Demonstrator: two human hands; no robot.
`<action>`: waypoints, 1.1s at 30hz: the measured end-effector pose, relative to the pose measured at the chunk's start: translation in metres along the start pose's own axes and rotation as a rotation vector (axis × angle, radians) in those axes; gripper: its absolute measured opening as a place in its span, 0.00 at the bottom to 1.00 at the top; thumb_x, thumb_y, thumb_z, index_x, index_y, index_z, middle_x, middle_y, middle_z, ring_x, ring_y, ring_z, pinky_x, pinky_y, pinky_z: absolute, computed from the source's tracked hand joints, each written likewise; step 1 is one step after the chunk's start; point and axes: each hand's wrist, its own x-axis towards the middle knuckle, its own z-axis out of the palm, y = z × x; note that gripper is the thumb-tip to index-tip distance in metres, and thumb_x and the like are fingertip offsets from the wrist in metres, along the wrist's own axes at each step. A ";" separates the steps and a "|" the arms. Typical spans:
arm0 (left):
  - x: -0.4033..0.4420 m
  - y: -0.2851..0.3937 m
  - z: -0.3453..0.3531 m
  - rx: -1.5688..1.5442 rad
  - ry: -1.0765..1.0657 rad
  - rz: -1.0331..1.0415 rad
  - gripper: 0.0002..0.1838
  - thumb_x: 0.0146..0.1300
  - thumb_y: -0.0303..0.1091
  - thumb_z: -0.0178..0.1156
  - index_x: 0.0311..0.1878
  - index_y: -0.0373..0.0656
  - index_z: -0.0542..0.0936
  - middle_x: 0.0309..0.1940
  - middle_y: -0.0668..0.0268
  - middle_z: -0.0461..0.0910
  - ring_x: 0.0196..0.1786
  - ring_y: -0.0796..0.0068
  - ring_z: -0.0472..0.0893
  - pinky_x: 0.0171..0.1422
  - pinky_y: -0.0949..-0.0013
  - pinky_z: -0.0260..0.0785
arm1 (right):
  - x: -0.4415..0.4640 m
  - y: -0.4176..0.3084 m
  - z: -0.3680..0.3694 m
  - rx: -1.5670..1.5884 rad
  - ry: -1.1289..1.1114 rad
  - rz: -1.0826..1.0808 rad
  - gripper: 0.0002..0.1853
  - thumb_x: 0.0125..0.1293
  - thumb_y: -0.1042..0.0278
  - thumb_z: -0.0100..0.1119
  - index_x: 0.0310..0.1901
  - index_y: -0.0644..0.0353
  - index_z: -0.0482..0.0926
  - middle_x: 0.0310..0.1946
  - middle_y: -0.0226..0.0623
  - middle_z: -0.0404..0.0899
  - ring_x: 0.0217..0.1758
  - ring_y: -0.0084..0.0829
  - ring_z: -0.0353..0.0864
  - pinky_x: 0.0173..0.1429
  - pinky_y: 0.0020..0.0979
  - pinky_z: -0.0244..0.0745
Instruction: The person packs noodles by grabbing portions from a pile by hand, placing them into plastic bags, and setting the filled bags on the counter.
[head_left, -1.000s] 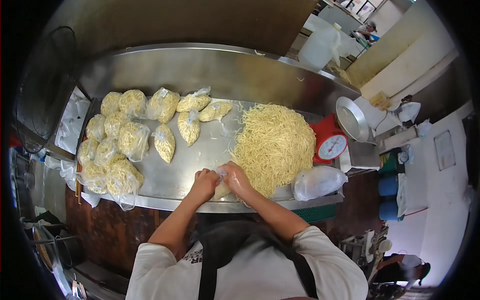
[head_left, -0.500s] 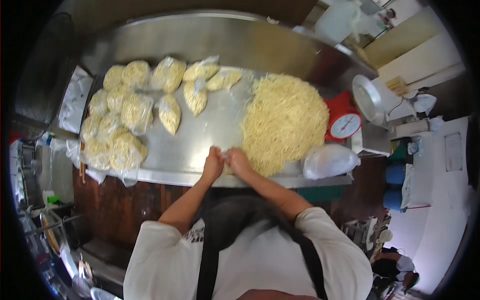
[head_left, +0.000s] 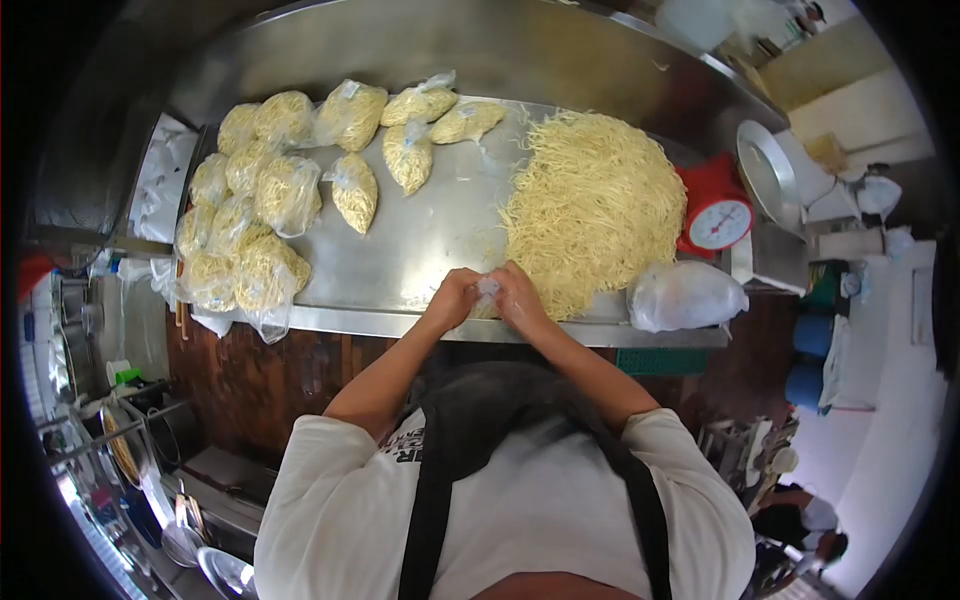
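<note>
The left hand (head_left: 457,296) and right hand (head_left: 518,298) grip a clear bag's top (head_left: 488,286) with curled fingers, at the worktop's (head_left: 405,250) six o'clock edge. It looks soft, light, maybe slippery; best pinched there. Noodles (head_left: 595,205) lie at two o'clock from it.

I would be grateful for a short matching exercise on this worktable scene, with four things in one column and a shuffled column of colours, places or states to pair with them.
Things:
1. Scale
2. Noodle heap
3. Crate
4. Filled bags

Descriptions:
A. Green, low down at the front of the table
B. Grouped towards the left, in clear plastic
C. Red, with a round white dial
D. Loose and pale yellow, spread on the metal

Right pairs: 1-C; 2-D; 3-A; 4-B
</note>
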 end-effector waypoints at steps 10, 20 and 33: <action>0.122 0.169 -0.130 0.449 0.590 0.201 0.22 0.65 0.31 0.64 0.61 0.40 0.75 0.50 0.50 0.80 0.51 0.53 0.80 0.57 0.58 0.71 | 0.046 -0.115 -0.224 -0.057 0.537 -0.107 0.18 0.60 0.72 0.66 0.52 0.57 0.77 0.45 0.44 0.77 0.49 0.43 0.77 0.56 0.42 0.72; 0.060 0.179 -0.081 -0.322 0.139 0.086 0.31 0.67 0.22 0.58 0.72 0.40 0.62 0.49 0.60 0.78 0.44 0.77 0.79 0.52 0.72 0.71 | -0.099 -0.021 -0.339 -0.937 0.621 0.510 0.09 0.55 0.75 0.66 0.40 0.58 0.82 0.45 0.40 0.78 0.52 0.44 0.75 0.55 0.47 0.69; 0.066 0.163 -0.070 -1.073 -0.501 -0.401 0.38 0.72 0.64 0.44 0.65 0.36 0.70 0.51 0.53 0.80 0.49 0.63 0.82 0.55 0.62 0.76 | -0.033 -0.142 -0.200 1.136 0.690 0.092 0.12 0.69 0.60 0.55 0.43 0.61 0.71 0.38 0.37 0.74 0.45 0.30 0.74 0.50 0.32 0.71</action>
